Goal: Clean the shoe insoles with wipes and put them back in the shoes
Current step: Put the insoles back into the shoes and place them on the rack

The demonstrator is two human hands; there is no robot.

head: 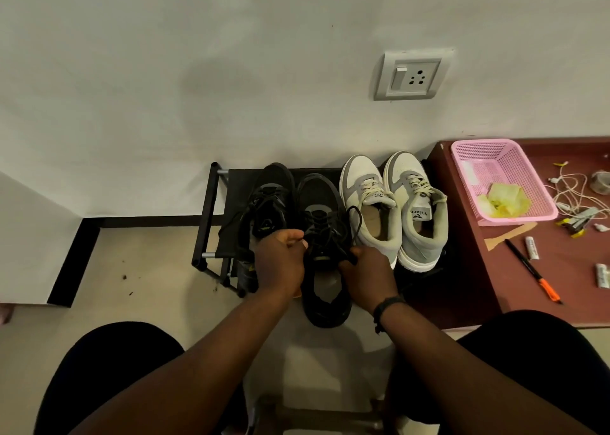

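Both hands on the black shoe (325, 259) at the rack's (211, 203) front edge: left hand (280, 263) curled round its collar, right hand (368, 274) pinching the laces (330, 233). Step: opening it up. Next: pull the insole (not clearly visible). Wipes possibly in the pink basket (528, 170).

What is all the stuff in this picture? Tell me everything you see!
black shoes: two, black, left side of the rack; both hands hold the right one
white shoes: two, white and grey, right side of the rack
rack: one, black, against the wall
basket: one, pink, on the table
wipes: crumpled, yellow-green, inside the basket; count unclear
table: one, reddish-brown, right
pen: one, black and orange, on the table
cables: tangled, white, beside the basket
socket: one, grey-white, on the wall
left hand: one, fingers curled on the shoe
right hand: one, fingers gripping the shoe, dark wristband
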